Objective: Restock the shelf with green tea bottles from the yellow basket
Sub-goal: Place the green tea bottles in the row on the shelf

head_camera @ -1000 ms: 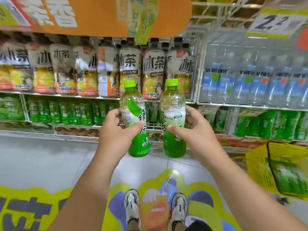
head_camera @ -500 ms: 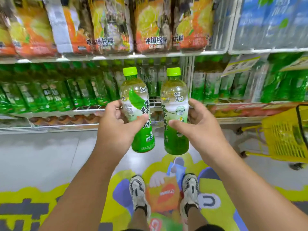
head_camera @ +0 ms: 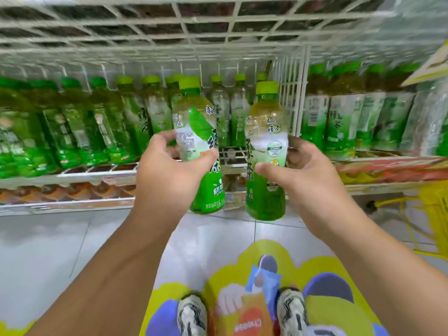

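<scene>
My left hand grips a green tea bottle with a light green cap, held upright. My right hand grips a second green tea bottle the same way, a little to the right. Both bottles hang in the air just in front of the white wire shelf, where a bare gap shows between the rows of green tea bottles. The yellow basket shows only as a blurred edge at the far right.
A wire rack forms the shelf above. More green bottles fill the section right of a wire divider. A lower shelf holds brownish goods. My shoes stand on a coloured floor sticker.
The view has dropped and closed in on the green tea shelf. Both hands have carried their bottles forward toward the gap in the row.
</scene>
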The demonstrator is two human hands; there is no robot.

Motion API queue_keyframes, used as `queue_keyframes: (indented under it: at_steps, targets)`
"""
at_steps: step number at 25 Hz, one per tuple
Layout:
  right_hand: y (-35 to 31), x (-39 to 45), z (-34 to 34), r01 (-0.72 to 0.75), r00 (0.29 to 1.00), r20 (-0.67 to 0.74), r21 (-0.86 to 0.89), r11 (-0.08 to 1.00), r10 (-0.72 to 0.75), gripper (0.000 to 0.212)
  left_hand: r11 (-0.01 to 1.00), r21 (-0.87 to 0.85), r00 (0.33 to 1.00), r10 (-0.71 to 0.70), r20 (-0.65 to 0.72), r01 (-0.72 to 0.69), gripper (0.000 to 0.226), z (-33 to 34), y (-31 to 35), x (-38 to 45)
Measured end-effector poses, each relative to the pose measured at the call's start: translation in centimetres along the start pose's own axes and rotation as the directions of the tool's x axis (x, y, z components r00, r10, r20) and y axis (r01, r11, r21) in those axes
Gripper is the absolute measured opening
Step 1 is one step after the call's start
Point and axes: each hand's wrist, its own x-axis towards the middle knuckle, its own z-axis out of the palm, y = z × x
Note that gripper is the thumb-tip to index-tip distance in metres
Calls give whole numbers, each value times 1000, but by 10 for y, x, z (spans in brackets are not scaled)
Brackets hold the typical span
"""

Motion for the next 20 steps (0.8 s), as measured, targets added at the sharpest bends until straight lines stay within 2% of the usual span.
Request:
queue_keyframes:
  at_steps: [3,7,16,20]
  targets:
    - [5,38,6,21,1000,10,-51,998,-20,37,996,84,999,32,-21,-30,53,16,-4,37]
    - [9,83,16,29,1000,12,-103,994,-28,39,997,68,998,50,-46,-47,62,35,-4,80]
    - [33,163,45,84,996,43,-104,991,-80,49,976,161,985,159,-74,-145,47,67,-32,136]
    - [42,191,57,74,997,16,-117,990,-73,44,980,163,988,132,-85,-117,62,79,-44,151]
